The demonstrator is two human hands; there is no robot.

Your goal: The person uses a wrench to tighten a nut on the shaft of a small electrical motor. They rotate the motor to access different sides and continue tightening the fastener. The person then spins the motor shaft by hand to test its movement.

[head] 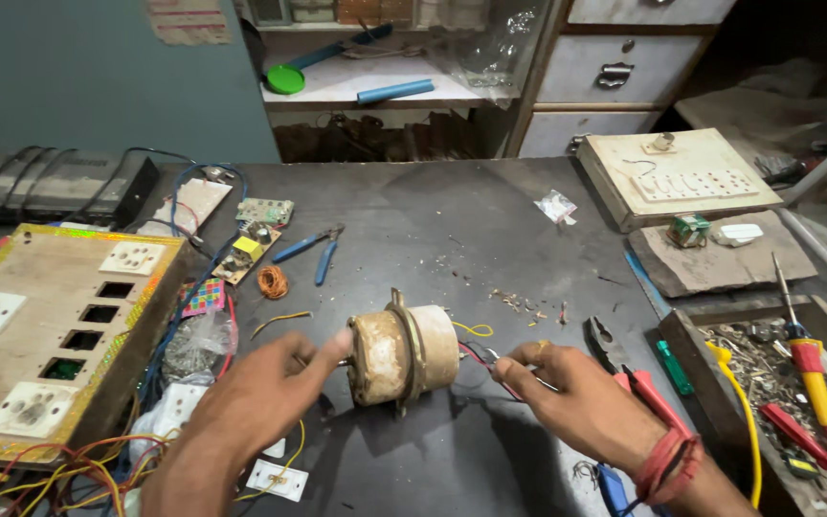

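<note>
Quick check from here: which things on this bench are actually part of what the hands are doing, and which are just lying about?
In hand: motor, steadied by left hand; its wires, pinched by right hand.

Lying about: blue pliers, copper coil, circuit boards, switchboard, red pliers, screwdriver.

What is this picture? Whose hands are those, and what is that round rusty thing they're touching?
The picture comes from a camera worn on a person's head, looking down at a dark workbench. The left hand presses its thumb against a small round electric motor, dusty and rusty-looking. The right hand pinches the thin wires coming out of the motor's other side. Around them lie blue-handled pliers, a little coil of copper wire, small circuit boards, a wooden switchboard with sockets, red-handled pliers and a red-and-yellow screwdriver.
</note>
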